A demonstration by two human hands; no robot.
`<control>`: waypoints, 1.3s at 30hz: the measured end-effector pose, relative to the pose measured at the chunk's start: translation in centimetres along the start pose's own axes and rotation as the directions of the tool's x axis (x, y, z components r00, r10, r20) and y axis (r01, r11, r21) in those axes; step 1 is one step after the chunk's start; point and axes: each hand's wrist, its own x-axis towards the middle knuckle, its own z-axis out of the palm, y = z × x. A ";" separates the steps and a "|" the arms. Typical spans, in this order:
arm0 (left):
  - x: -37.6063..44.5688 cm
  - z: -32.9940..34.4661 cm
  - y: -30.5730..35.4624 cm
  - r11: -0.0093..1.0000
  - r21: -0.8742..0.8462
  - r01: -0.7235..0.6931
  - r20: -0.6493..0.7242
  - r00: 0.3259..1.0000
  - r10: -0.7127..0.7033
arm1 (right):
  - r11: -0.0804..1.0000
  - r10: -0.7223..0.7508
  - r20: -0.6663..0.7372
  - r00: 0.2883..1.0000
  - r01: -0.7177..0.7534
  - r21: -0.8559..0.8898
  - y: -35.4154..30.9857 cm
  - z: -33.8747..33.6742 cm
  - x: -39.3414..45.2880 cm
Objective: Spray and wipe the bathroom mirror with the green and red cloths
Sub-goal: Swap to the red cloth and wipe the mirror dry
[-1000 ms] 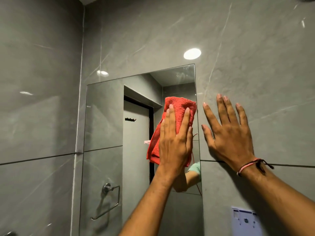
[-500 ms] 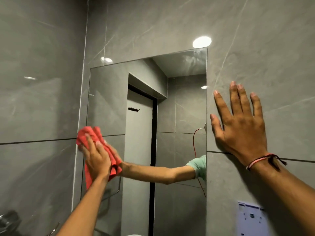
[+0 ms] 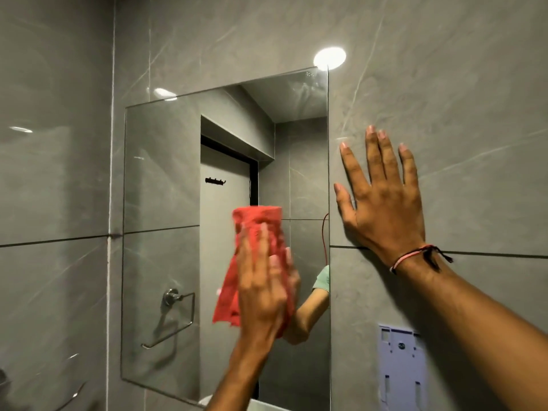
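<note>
The frameless mirror [image 3: 166, 179] hangs on the grey tiled wall. My left hand [image 3: 264, 289] presses the red cloth [image 3: 255, 232] flat against the glass, low and right of the mirror's middle; the hand is motion-blurred. The cloth hangs down below and left of my palm. My right hand [image 3: 382, 203] lies flat with fingers spread on the wall tile just right of the mirror's edge, a thread bracelet on its wrist. No green cloth or spray bottle is in sight.
A white plastic wall plate [image 3: 403, 363] is fixed low on the right of the mirror. A chrome fitting [image 3: 4, 381] shows at the lower left edge. The mirror reflects a door, a towel ring and my arm.
My left hand has swept the red cloth from the mirror's left edge back toward its lower right part. My right hand has stayed on the wall.
</note>
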 end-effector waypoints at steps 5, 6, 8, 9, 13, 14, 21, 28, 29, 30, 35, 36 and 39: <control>4.4 3.6 7.2 0.936 0.202 -0.288 0.033 0.957 0.287 | 1.000 -0.006 -0.008 1.000 0.006 0.006 0.1 0.0 0.1; 4.8 3.5 6.9 0.921 0.233 -0.313 0.044 0.949 0.312 | 1.000 -0.006 -0.010 1.000 0.006 0.007 0.1 0.0 0.0; 5.4 2.6 5.4 0.889 0.280 -0.362 0.053 0.931 0.362 | 1.000 -0.007 -0.020 1.000 0.007 0.007 0.1 0.2 0.0; 5.9 2.2 4.8 0.881 0.296 -0.368 0.049 0.927 0.371 | 1.000 -0.006 -0.025 1.000 0.006 0.004 0.2 0.2 0.0; 8.0 0.2 2.3 0.910 0.324 -0.260 -0.008 0.961 0.277 | 1.000 -0.009 -0.041 0.999 0.009 0.003 0.1 0.4 0.0; 8.3 -0.4 1.4 0.919 0.331 -0.216 -0.037 0.970 0.241 | 1.000 -0.010 -0.046 0.999 0.011 0.002 0.2 0.4 0.0; 5.3 -8.5 -12.9 0.936 0.217 0.276 -0.308 0.930 -0.203 | 1.000 -0.011 -0.059 0.998 0.011 0.009 0.3 0.6 -0.3; -4.7 -11.5 -21.6 0.740 0.032 0.671 -0.480 0.660 -0.578 | 1.000 -0.011 -0.058 0.998 0.012 0.023 0.1 0.5 -0.3; -6.2 -11.2 -21.3 0.742 0.040 0.670 -0.490 0.660 -0.569 | 1.000 -0.011 -0.050 0.999 0.013 0.028 0.1 0.4 -0.3; -7.6 -10.5 -20.7 0.752 0.047 0.658 -0.485 0.673 -0.558 | 0.999 -0.009 -0.041 0.999 0.010 0.033 0.0 0.4 -0.3; -13.9 -5.9 -13.2 0.843 0.045 0.536 -0.261 0.821 -0.508 | 0.999 0.000 -0.037 0.999 0.002 0.045 -0.1 0.1 -0.3; -15.0 -4.9 -11.4 0.873 0.043 0.486 -0.135 0.869 -0.477 | 0.999 0.000 -0.034 0.999 0.002 0.048 -0.1 0.1 -0.3; -15.9 -1.6 -5.0 0.940 0.079 0.333 0.129 0.931 -0.341 | 0.999 0.000 -0.010 1.000 0.001 0.050 -0.1 -0.2 -0.4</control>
